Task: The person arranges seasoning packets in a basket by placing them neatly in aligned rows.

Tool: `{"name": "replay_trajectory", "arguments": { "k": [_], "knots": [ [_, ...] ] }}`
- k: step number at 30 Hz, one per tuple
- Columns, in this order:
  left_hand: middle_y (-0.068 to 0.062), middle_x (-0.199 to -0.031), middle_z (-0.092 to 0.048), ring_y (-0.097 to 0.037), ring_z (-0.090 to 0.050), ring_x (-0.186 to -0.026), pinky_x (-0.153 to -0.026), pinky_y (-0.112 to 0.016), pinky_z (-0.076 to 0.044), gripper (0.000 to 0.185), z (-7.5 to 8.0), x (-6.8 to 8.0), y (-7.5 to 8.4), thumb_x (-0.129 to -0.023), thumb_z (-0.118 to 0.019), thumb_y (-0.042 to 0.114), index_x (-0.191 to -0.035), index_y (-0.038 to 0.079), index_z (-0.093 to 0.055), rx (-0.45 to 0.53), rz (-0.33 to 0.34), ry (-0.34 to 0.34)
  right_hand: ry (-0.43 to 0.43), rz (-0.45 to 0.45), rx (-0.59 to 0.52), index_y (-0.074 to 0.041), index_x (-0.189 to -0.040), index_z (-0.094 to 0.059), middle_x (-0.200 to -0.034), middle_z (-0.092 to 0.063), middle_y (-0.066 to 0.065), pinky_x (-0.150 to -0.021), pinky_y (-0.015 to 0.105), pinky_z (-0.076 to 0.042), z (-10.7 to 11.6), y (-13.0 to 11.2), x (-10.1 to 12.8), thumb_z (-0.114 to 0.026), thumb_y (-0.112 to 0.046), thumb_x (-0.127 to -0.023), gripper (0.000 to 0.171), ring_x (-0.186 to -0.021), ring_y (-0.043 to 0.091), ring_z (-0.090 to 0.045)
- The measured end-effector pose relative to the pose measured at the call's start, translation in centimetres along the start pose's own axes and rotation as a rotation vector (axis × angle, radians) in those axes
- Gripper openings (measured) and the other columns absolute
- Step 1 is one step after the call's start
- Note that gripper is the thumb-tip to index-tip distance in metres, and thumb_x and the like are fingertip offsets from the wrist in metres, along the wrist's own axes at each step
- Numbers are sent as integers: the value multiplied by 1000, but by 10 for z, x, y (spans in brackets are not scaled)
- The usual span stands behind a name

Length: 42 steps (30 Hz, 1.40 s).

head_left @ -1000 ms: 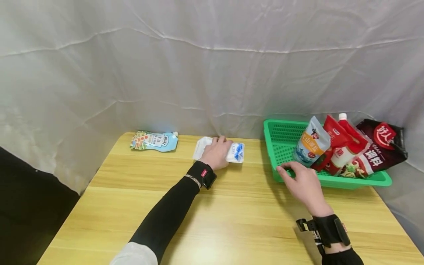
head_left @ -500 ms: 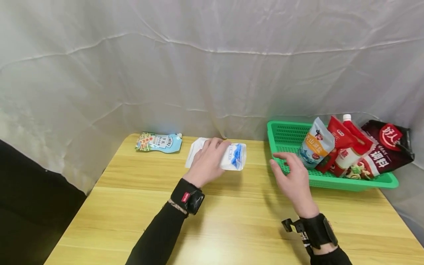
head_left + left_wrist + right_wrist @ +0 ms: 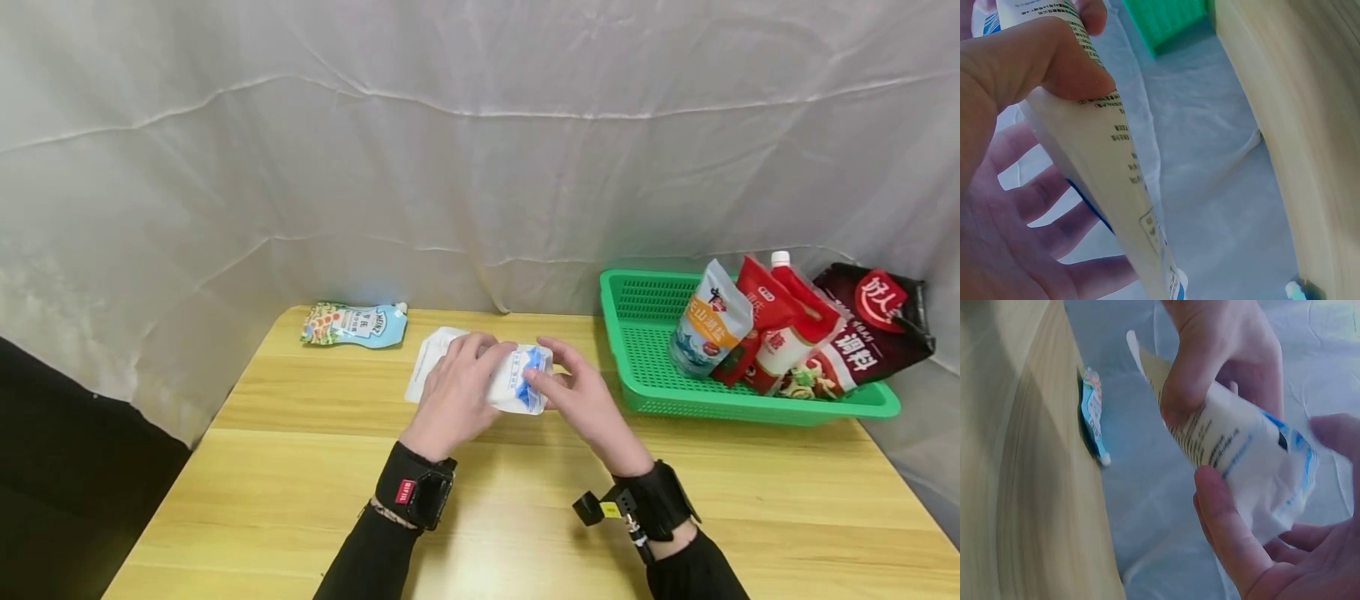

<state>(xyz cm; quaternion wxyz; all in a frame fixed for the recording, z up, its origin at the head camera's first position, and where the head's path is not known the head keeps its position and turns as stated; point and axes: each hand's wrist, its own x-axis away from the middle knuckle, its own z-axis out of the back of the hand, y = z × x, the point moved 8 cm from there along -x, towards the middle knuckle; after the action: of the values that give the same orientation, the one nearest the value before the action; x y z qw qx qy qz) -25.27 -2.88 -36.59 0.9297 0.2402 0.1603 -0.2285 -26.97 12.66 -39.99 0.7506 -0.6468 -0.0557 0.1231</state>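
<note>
white pouch [image 3: 517, 379] with blue print (black lettering behind), green basket [image 3: 645, 400], yellow wood-grain table [image 3: 525, 508].

I can read "HEINZ" on the light-blue pouch [image 3: 355, 325], and the Chinese characters "调料" and "好人" on the dark bag [image 3: 870, 333] in the green basket [image 3: 645, 367].
</note>
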Motion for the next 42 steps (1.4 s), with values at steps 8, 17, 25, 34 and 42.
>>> {"name": "replay_trajectory", "arguments": {
  "k": [8,17,25,34,42],
  "knots": [
    [-9,-140,-57,-34,-47,-136,-103,-57,-49,85,-8,0,-6,-67,-92,1,-145,17,-59,16,26,-13,41,-73,-54,-5,-154,-43,-143,-54,21,-78,29,-62,-3,10,-5,-72,-14,-96,65,-101,19,-70],
    [-15,-154,-45,-37,-36,-145,-122,-56,-28,96,-8,-5,-7,-70,-95,17,-154,12,-49,11,-39,-3,171,-56,-106,-4,-150,-49,-135,-59,22,-77,32,-64,12,8,-2,-69,-6,-97,56,-95,15,-70],
    [-16,-168,-21,-34,-17,-155,-126,-55,-17,114,20,-6,-20,-77,-90,52,-163,9,-29,113,29,213,293,-11,-162,-5,-150,-48,-138,-59,18,-78,31,-63,28,0,-1,-65,-9,-101,53,-101,16,-70],
    [-17,-170,8,-37,-8,-157,-122,-62,-27,105,17,4,-44,-96,-71,33,-164,2,2,612,363,507,371,71,-252,-9,-150,-48,-140,-61,13,-79,31,-63,36,-9,6,-64,-10,-103,50,-105,18,-69],
    [-24,-148,-41,-38,-55,-127,-104,-47,-52,69,-21,-6,-38,-103,-62,14,-157,3,-21,1133,413,329,390,98,-292,-9,-150,-47,-138,-61,11,-80,31,-63,32,-11,8,-64,-10,-103,50,-104,17,-70]
  ]
}}
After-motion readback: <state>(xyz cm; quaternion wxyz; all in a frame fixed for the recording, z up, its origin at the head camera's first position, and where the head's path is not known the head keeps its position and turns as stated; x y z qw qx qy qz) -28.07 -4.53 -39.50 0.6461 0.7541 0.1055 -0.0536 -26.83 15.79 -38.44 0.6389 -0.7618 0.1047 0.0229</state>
